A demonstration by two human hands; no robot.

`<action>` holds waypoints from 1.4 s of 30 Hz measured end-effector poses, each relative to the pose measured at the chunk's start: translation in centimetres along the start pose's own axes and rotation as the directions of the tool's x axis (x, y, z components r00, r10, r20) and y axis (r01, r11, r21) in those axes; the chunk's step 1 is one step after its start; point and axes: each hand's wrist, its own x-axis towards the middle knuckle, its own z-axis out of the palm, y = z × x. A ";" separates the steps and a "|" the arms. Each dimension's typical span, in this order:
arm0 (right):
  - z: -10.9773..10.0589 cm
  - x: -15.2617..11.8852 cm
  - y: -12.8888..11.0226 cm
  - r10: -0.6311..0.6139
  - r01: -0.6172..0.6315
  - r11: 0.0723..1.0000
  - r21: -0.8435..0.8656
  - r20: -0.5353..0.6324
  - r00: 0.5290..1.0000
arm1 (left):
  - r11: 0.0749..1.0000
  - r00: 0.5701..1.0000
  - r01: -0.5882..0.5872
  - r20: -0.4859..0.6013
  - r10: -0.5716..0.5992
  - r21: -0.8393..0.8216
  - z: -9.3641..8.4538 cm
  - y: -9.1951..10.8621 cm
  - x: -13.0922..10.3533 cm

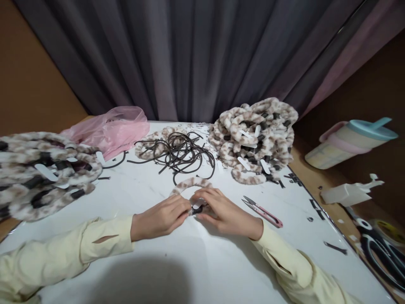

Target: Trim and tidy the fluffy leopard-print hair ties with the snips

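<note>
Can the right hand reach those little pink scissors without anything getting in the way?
Probably yes: the pink snips lie on the white table just beside the right hand, with nothing on top, though that hand is busy at the fuzzy ring.

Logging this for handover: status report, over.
Left grip, right grip on spotted plush loop, at black band. Black cord tangle beyond. Pink-handled snips rightward.

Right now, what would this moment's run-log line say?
left hand: on fluffy ring | right hand: on same ring, by dark band | snips: on table, beside right hand | cords: beyond hands
</note>
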 end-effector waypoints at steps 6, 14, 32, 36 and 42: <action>0.7 0.2 0.8 0.074 -0.058 0.992 0.111 -0.144 0.987 | 0.968 0.980 0.197 -0.008 -0.200 -0.155 0.0 -0.3 0.0; 0.2 0.1 0.4 -0.091 0.050 0.988 -0.145 -0.294 0.951 | 0.731 0.881 0.410 0.031 -0.471 -0.545 -1.7 -0.5 0.9; 1.5 -0.4 -2.4 -0.012 0.088 0.984 0.152 -0.439 0.898 | 0.979 0.910 -0.203 -0.370 0.188 -0.002 -2.4 -0.2 -0.4; 2.2 -0.8 -3.0 -0.069 0.129 0.987 0.098 -0.464 0.883 | 0.980 0.900 -0.201 -0.397 0.178 -0.015 -2.6 0.5 -0.2; 2.5 -0.5 -2.6 -0.294 0.320 0.947 -0.012 -0.427 0.855 | 0.962 0.911 -0.076 -0.411 -0.040 -0.263 -2.3 1.9 0.0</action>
